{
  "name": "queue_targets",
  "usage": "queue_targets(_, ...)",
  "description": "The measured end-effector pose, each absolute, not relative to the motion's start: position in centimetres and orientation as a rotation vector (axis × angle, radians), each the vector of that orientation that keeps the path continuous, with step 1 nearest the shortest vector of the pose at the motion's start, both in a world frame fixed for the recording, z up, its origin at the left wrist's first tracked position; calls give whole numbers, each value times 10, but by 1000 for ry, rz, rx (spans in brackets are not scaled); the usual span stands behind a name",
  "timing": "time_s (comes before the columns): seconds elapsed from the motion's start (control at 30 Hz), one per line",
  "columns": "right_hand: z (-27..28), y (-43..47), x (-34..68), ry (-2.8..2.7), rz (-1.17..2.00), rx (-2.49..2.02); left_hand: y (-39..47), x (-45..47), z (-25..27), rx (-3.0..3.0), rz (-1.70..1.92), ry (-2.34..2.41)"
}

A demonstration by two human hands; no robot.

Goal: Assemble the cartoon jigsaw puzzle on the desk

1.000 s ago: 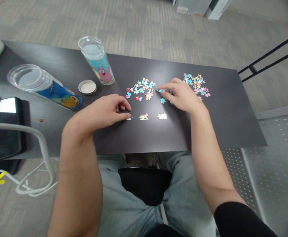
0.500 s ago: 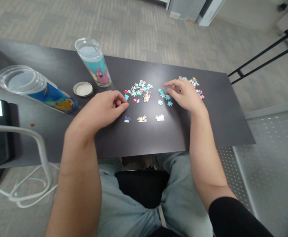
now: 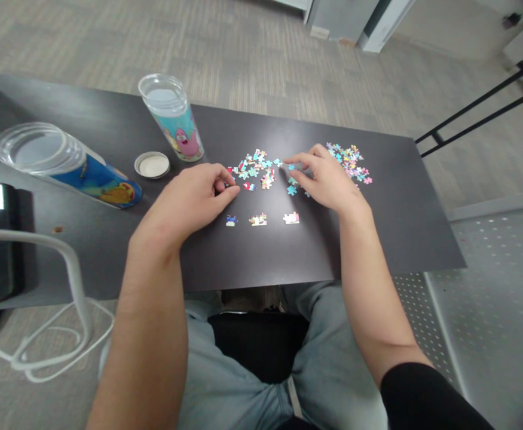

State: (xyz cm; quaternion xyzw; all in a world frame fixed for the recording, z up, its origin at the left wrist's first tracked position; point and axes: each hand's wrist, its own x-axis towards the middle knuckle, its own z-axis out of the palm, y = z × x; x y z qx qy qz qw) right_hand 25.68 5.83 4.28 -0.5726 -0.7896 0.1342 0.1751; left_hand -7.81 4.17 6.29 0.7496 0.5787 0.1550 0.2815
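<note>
My left hand (image 3: 202, 194) rests at the left edge of a loose pile of jigsaw pieces (image 3: 250, 166). Its fingers are curled in toward the thumb, and whatever they may hold is hidden. My right hand (image 3: 326, 179) is held over a small group of blue puzzle pieces (image 3: 292, 190), its fingers apart. The index fingertip is at or beside a light blue puzzle piece (image 3: 278, 162) at the pile's right end. Nearer to me lie a dark blue edge piece (image 3: 231, 221), a tan joined-looking piece (image 3: 258, 220) and a whitish piece (image 3: 291, 218) in a row.
Another heap of colourful pieces (image 3: 348, 158) lies beyond my right hand. To the left stand a clear-topped tube with a pink cartoon figure (image 3: 184, 140), a blue tube (image 3: 97, 179) and a round lid (image 3: 152, 165). A white cable (image 3: 70, 263) bends over the dark table's (image 3: 261, 263) left end.
My right hand has shifted left, toward the middle pile, uncovering more of the right heap. A light blue piece now shows by its index fingertip. My left hand has moved slightly right.
</note>
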Motion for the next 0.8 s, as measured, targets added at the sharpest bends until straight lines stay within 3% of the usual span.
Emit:
queue_targets(0.57,38,60,261,-2221,479,-1514,39,-49,61,2144,513,1481)
queue_targets(0.8,44,58,255,-2346,591,-1377,38,-35,55,2251,386,1472)
